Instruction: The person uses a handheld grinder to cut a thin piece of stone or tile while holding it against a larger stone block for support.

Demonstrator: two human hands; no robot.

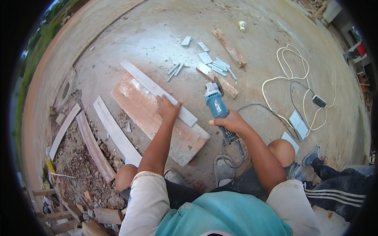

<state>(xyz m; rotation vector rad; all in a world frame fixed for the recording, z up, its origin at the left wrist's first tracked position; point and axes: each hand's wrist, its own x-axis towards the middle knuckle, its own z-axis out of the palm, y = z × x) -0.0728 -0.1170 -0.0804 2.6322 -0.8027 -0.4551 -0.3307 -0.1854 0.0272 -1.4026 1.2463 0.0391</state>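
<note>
A long pale grey tile strip (136,74) lies along the far edge of a reddish, dusty slab (134,96) on the ground. My left hand (168,109) rests on the strip near its middle, thumb and fingers spread across it, holding it against the slab. In my right hand (233,121) is a teal angle grinder (217,104), gripped around its body. Its disc (218,86) points away from me, to the right of the strip and apart from it. Whether the disc spins I cannot tell.
Several cut tile pieces (205,58) lie ahead near two wooden blocks (229,47). A white cable (278,55) loops at the right beside stacked tiles (298,125). More long strips (114,126) lie over rubble (84,185) at the left. Another person's leg (334,192) is at lower right.
</note>
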